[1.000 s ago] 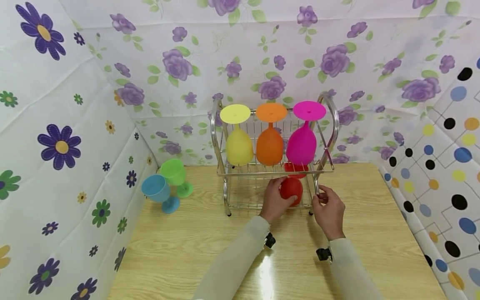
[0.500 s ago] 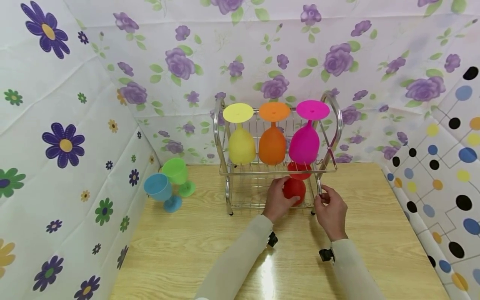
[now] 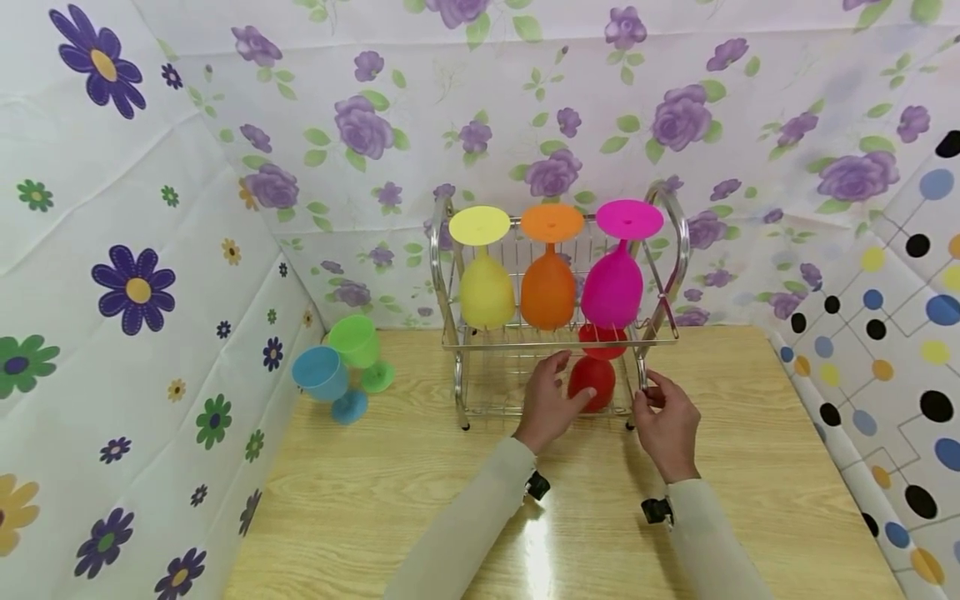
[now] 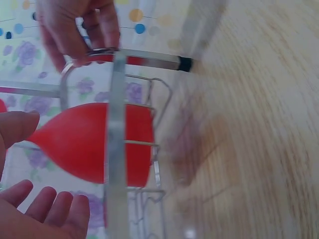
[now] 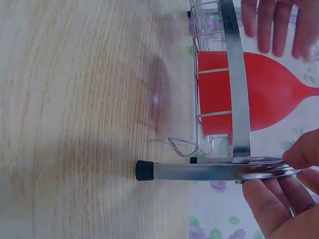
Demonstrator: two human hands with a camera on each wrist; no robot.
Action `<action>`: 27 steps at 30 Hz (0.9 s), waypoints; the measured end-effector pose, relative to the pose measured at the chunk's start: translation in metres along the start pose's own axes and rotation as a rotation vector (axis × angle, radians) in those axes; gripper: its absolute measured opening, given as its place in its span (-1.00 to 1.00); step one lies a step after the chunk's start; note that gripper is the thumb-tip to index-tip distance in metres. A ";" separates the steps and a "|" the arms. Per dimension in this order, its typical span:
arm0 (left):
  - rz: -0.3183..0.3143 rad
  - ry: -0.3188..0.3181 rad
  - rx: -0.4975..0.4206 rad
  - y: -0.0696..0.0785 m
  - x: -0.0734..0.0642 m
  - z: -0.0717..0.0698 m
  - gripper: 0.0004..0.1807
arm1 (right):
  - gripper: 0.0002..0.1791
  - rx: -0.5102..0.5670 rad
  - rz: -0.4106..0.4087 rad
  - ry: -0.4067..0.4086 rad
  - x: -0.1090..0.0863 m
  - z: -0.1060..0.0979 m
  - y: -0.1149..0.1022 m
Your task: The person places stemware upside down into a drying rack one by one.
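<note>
Right of centre in the head view, a red goblet (image 3: 592, 385) stands upside down, seemingly straight, low in a metal rack (image 4: 115, 149).

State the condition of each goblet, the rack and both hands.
Red goblet, upside down
Yellow goblet, upside down
Orange goblet, upside down
Magenta goblet, upside down
Blue goblet, upright
Green goblet, upright
Rack, standing, loaded
Left hand, open, not gripping
Right hand, gripping the rack's side

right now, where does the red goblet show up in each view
Head: red goblet, right of centre, upside down on the lower tier of the rack.
Left wrist: red goblet, left of centre, partly behind a metal bar.
Right wrist: red goblet, upper right, partly behind the metal bar.
Shared landmark: the rack's black right front foot.
</note>
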State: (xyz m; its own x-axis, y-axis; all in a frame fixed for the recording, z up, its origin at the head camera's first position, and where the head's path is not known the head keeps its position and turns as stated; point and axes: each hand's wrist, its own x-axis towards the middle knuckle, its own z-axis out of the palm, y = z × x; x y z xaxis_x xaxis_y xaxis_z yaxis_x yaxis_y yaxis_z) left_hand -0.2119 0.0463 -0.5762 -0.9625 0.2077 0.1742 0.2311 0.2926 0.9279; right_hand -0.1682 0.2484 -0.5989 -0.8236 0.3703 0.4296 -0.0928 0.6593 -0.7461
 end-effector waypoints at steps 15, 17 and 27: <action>0.124 0.204 -0.033 0.018 -0.042 -0.066 -0.47 | -0.56 0.000 0.023 -0.004 0.000 0.000 -0.002; 0.144 0.247 -0.028 0.017 -0.050 -0.076 -0.49 | -0.56 -0.001 0.024 -0.006 -0.001 0.001 -0.001; 0.148 0.459 0.003 0.006 -0.079 -0.130 -0.53 | -0.56 -0.001 0.030 0.003 -0.001 0.002 -0.002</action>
State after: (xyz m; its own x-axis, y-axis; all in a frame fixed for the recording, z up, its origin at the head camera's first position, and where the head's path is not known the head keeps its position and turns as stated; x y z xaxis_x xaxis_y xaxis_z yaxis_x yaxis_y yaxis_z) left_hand -0.1527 -0.0897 -0.5416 -0.8823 -0.1860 0.4323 0.3700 0.2937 0.8814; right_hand -0.1679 0.2454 -0.5989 -0.8245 0.3916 0.4085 -0.0675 0.6486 -0.7582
